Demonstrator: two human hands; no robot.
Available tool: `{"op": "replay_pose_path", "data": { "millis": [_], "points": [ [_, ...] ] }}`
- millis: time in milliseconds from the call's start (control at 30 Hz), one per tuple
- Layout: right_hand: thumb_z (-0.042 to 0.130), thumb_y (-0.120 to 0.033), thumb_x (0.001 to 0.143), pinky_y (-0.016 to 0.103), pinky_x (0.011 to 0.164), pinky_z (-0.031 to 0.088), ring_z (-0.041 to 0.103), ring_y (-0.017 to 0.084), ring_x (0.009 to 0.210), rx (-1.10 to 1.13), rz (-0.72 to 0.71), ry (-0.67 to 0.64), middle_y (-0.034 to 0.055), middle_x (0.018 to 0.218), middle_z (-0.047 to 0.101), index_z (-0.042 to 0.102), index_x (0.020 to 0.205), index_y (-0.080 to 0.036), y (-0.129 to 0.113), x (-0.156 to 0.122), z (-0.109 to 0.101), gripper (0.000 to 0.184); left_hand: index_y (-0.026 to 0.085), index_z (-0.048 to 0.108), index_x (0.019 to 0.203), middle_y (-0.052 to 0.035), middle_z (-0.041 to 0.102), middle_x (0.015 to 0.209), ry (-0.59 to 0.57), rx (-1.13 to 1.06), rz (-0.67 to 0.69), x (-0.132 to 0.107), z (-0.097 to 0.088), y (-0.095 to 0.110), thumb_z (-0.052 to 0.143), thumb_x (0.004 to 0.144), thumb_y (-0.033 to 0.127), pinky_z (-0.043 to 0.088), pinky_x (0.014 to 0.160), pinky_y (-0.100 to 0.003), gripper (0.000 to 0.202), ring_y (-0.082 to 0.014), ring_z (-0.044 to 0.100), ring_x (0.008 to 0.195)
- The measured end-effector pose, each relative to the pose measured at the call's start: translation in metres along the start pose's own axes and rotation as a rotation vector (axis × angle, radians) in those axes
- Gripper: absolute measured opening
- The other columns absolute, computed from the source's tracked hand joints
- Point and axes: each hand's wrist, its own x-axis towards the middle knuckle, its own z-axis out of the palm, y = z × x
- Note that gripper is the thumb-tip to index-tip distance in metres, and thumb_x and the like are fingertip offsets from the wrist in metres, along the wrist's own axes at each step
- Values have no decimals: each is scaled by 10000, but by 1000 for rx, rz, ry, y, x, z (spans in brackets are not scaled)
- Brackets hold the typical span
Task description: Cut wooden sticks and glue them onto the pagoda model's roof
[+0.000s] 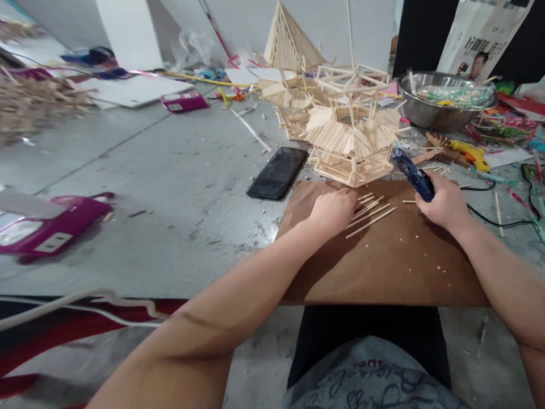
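Note:
My right hand (445, 201) is wrapped round a dark blue glue gun (414, 172), raised over the brown board (374, 272). My left hand (334, 208) rests at the board's far edge with its fingers curled together; what they hold, if anything, is hidden. Beside its fingertips several thin wooden sticks (371, 221) lie slanted, roughly parallel. Just beyond both hands stands a pavilion model built of wooden sticks (353, 139), with a sloped roof ring and an open stick frame on top. Behind it to the left is a second stick model with a pointed roof (292, 42).
A black phone (277, 173) lies left of the board. Purple power strips (55, 227) sit further left. At the back right are a steel bowl (443, 116) of wrapped items, a yellow glue gun (472, 154) and scraps. A black cable (502, 220) runs along the right.

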Motion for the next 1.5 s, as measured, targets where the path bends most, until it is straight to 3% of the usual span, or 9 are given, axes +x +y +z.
{"op": "replay_pose_path", "data": {
  "millis": [167,333,567,800,1000,1500],
  "points": [
    [515,-283,674,388,692,463,594,281,851,-2,2,16,73,957,634,511,1084,-226,-1,-1,0,413,140,543,931,-107,604,993,0,-35,-30,-4,-5,5,310,858,280,445,617,-278,281,-202,604,813],
    [510,-290,676,392,718,462,577,286,898,24,1,8,77,1003,618,491,1103,-227,-1,-2,1,433,113,480,1008,-109,639,843,36,-183,-5,-11,-13,11,308,851,207,449,650,-308,251,-195,608,739],
    [507,-289,663,390,731,456,570,277,892,66,-45,15,100,1029,596,451,1140,-188,-8,-6,3,490,148,520,1023,-47,651,831,302,-618,148,-15,-10,18,388,834,232,442,658,-204,246,-108,592,713],
    [498,-285,667,390,717,449,576,277,853,75,-99,-19,121,1013,590,430,1140,-163,-23,-14,0,493,138,545,913,-8,619,663,293,-809,134,-15,-8,24,376,824,247,423,575,-178,220,-86,559,599],
    [486,-264,664,379,722,451,575,267,874,77,-147,-46,119,1034,585,430,1131,-160,-28,-17,3,482,149,516,802,54,498,479,241,-901,134,-16,-6,28,381,809,224,381,506,-165,155,-64,489,454],
    [468,-251,656,376,712,440,579,270,872,55,-141,-64,128,1046,590,427,1127,-145,-33,-20,3,484,155,473,763,35,522,507,234,-959,155,-14,-1,31,396,810,225,383,522,-183,114,-77,507,475]
  ]
}}
